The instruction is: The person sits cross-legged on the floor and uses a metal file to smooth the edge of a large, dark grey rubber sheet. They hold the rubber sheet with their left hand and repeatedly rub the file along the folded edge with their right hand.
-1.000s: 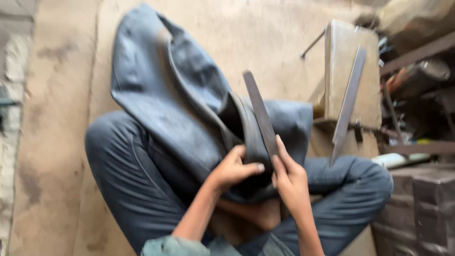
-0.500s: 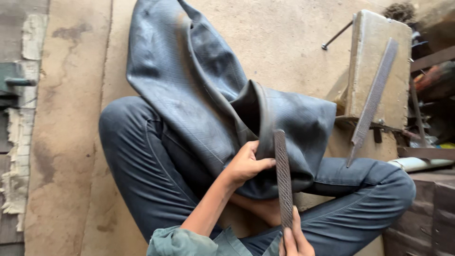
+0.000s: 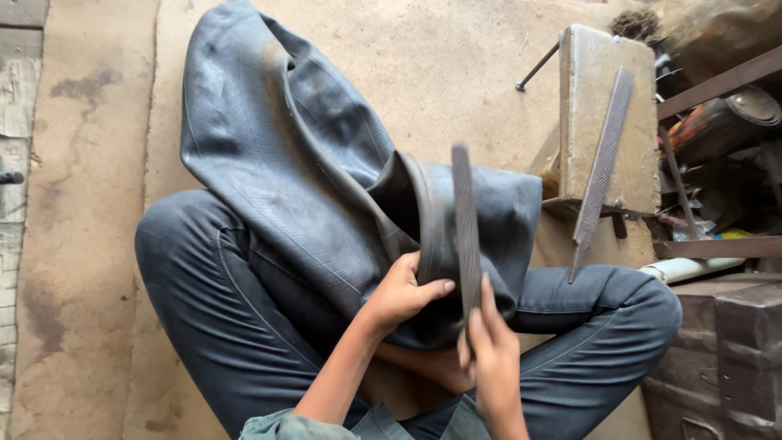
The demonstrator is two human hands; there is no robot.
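A large dark rubber inner tube (image 3: 301, 163) lies folded across my crossed legs in blue trousers (image 3: 204, 301) and stretches out over the floor. My left hand (image 3: 403, 289) grips a raised fold of the tube near my lap. My right hand (image 3: 487, 350) holds a long flat metal file (image 3: 466, 220) by its lower end, and the blade stands nearly upright against that fold.
A second flat file (image 3: 603, 163) leans on a worn wooden block (image 3: 599, 90) at the right. Behind it sit metal bars, a tin (image 3: 717, 118) and clutter. Dark boxes (image 3: 725, 350) stand at the lower right. The ground (image 3: 90, 163) is bare packed dirt.
The file was drawn back toward my body and then pushed forward again along the fold. My left hand has kept its grip on the tube. The camera view shifted slightly.
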